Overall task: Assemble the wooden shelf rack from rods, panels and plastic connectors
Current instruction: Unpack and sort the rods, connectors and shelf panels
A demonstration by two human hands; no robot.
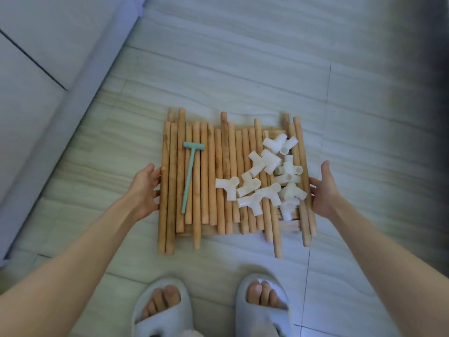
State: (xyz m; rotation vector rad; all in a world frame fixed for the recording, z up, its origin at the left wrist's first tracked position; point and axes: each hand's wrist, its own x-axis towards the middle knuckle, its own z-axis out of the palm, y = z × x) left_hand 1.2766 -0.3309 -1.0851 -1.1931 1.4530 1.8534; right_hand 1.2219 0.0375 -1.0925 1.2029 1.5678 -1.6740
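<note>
A flat stack of wooden panels (289, 225) lies low over the tiled floor, mostly hidden by several wooden rods (220, 181) laid side by side on top. A heap of white plastic connectors (269, 177) sits on the right half of the rods. A teal plastic mallet (190, 173) lies on the left half. My left hand (143, 190) grips the stack's left edge, thumb on top and fingertips curled under. My right hand (324, 190) touches the right edge with straight fingers, thumb raised clear.
My feet in grey slippers (263, 305) stand just in front of the stack. A pale wall or cabinet base (73, 113) runs diagonally along the left. Tiled floor (243, 69) stretches beyond and to the right.
</note>
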